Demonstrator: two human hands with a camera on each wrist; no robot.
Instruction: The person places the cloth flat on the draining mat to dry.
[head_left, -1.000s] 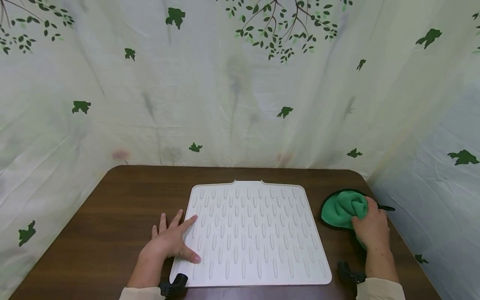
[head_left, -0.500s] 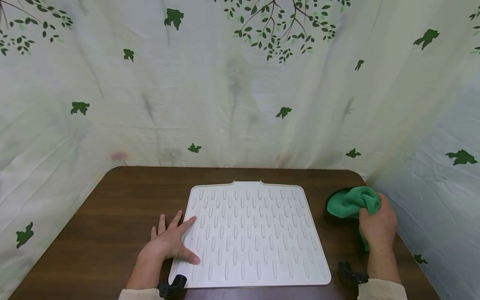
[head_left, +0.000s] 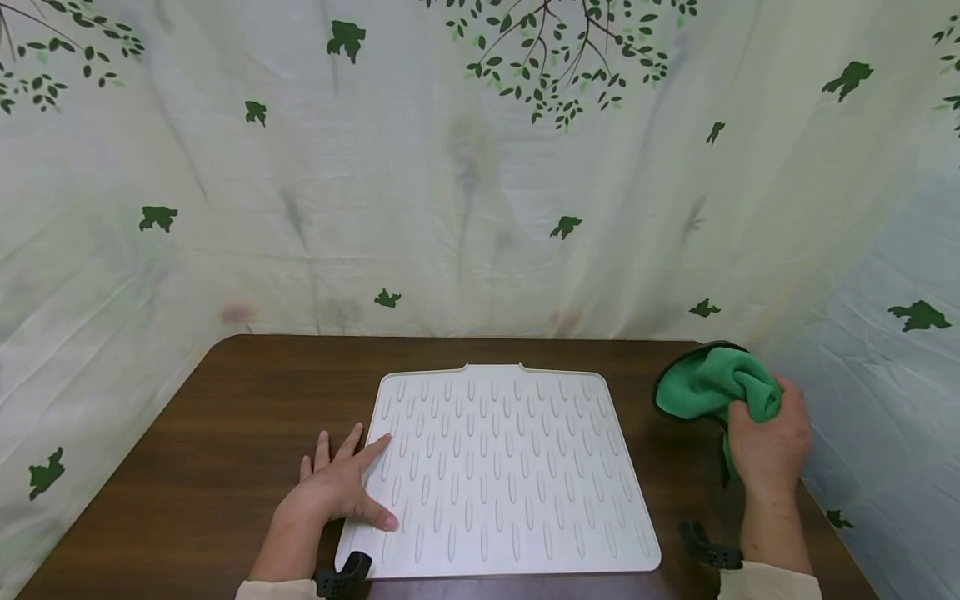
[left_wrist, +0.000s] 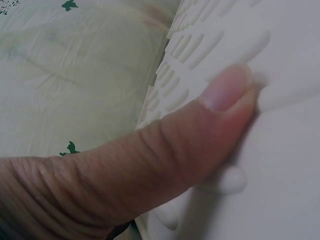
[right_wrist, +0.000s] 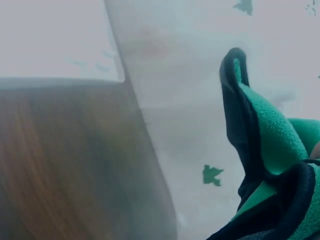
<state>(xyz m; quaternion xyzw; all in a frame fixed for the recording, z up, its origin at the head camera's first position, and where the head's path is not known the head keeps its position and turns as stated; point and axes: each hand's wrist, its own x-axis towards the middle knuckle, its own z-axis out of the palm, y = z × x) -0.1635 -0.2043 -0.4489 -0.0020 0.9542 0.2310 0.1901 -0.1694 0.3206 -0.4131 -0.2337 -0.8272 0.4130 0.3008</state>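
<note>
A white ridged drying mat [head_left: 498, 475] with raised oval bumps lies on the brown table. My left hand [head_left: 333, 492] rests on its left edge with the fingers spread; the thumb [left_wrist: 190, 130] lies across the bumps in the left wrist view. At the table's right side, my right hand [head_left: 772, 442] grips a bunched green cloth [head_left: 712, 383] with black edging. The cloth is lifted at the far right corner, with one end hanging below the hand. In the right wrist view the folded cloth [right_wrist: 275, 135] fills the right side, and the fingers are mostly hidden.
The brown table [head_left: 247, 417] has rounded far corners. Behind it and to the right hangs a pale curtain [head_left: 480, 208] printed with leaves, close to the table edge. Dark straps [head_left: 708, 546] sit on both wrists.
My right hand has lifted the green cloth off the table and moved it right and away from me. The left hand stays on the mat.
</note>
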